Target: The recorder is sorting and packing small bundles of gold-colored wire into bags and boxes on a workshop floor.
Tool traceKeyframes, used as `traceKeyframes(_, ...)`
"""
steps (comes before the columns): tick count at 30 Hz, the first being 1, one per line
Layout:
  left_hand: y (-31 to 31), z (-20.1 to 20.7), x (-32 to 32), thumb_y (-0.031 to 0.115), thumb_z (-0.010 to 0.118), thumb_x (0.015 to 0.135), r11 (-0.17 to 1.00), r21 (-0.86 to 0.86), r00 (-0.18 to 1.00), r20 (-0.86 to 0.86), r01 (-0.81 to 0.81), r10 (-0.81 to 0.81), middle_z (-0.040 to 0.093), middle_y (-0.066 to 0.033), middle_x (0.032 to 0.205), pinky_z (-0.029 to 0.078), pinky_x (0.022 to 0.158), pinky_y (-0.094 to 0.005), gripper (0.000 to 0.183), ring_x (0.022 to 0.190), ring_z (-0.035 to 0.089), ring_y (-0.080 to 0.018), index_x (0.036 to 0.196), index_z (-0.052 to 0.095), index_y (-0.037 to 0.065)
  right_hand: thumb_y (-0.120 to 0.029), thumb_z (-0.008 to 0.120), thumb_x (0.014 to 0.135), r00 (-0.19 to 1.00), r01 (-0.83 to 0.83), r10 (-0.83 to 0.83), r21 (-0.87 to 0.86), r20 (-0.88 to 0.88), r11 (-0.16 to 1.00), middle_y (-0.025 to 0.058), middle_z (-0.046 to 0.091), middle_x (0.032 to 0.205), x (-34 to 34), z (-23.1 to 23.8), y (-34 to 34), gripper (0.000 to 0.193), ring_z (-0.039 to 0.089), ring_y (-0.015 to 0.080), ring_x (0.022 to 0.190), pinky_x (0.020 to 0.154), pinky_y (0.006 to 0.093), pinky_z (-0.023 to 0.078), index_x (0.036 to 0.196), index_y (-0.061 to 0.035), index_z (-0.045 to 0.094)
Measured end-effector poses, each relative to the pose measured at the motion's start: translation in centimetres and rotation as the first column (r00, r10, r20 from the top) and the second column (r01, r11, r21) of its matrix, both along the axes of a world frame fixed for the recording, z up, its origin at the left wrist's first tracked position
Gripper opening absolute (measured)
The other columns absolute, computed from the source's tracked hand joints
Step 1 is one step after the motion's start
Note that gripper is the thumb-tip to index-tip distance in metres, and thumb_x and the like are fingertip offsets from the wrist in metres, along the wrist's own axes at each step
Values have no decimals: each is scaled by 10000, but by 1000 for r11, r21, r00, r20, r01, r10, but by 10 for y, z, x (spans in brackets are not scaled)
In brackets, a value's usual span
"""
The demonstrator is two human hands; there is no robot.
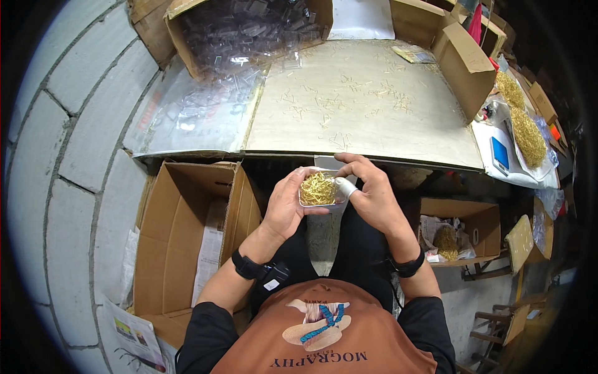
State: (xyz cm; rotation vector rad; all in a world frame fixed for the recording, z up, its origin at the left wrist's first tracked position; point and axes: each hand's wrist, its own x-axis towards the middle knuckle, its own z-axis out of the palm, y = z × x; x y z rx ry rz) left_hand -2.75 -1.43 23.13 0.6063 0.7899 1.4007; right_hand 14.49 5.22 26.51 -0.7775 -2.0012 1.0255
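far left of the worktable [349, 134], i see a wall of pale blocks [75, 156], and below it one printed paper sheet [134, 340] on the floor. just left of my lap, under the table's front edge, stands one open cardboard box [180, 249] with a paper sheet lying against its inner wall. on the table's left end lies one clear plastic sheet [187, 118], and behind it one tipped carton [243, 31] full of clear plastic cases; i cannot count them.

in front of the table's front edge, over my lap, my left hand [288, 209] cups one small clear tray [321, 190] from below and from the left, fingers curled round its near edge and thumb lying along it. the tray holds a tangle of gold wire clips [317, 187], too many to count. my right hand [374, 193] closes on the tray's right end, its fingertips pinching the upper rim; one finger wears a white wrap [346, 186]. each wrist carries one dark band, two in all.

the table's top is pale and worn, strewn with loose gold clips [349, 87]. at its right end sits one open brown box [467, 65]. right of the table i see two heaps of gold clips [526, 134] on white sheeting beside one blue flat thing [499, 153]. below the table's right end, one open box [464, 234] holds more clips and crumpled wrapping.
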Motion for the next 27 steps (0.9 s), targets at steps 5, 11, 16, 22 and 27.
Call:
traceKeyframes(5, -2, -7, 7, 280, 431, 970, 999, -41, 999, -30, -13, 11, 618, -96, 1004, 606, 621, -331, 325, 860, 655, -169, 1131, 527, 14, 6, 593, 765, 986, 32, -33, 11, 162, 999, 180, 587, 1166, -5, -18, -3, 84, 565, 304, 1086, 903, 360, 432, 845, 33, 587)
traceKeyframes(11, -4, -21, 11, 259, 459, 959, 995, -94, 999, -24, -41, 39, 624, -90, 983, 604, 617, -324, 302, 839, 658, -166, 1128, 535, 21, 7, 569, 750, 998, 43, -39, -92, 48, 995, 166, 601, 1116, -9, -35, -4, 49, 582, 291, 1023, 862, 354, 448, 787, 39, 564)
traceKeyframes(16, -5, -31, 12, 264, 445, 966, 995, -88, 999, -23, -37, 36, 628, -89, 972, 603, 616, -318, 304, 828, 659, -160, 1121, 536, 18, 1, 570, 720, 989, 96, -86, -76, 120, 993, 156, 602, 1103, -12, -40, -11, 48, 583, 302, 1012, 844, 352, 455, 755, 32, 561)
traceKeyframes(22, -7, -37, 8, 295, 389, 984, 993, -111, 997, 46, -50, 55, 623, -87, 999, 601, 608, -311, 343, 827, 655, -157, 1135, 526, 20, -31, 612, 724, 960, 113, -147, 150, 238, 982, 148, 594, 1119, -11, -31, -15, 113, 567, 336, 1008, 851, 405, 454, 827, 6, 585)
traceKeyframes(27, -8, -39, 5, 295, 380, 988, 993, -94, 995, 61, -68, 74, 616, -90, 1025, 595, 620, -308, 340, 862, 650, -163, 1139, 527, 29, -71, 641, 752, 976, 27, -103, 363, 192, 931, 151, 539, 1233, -7, -36, -19, 333, 509, 320, 1146, 943, 434, 414, 1075, -25, 573)
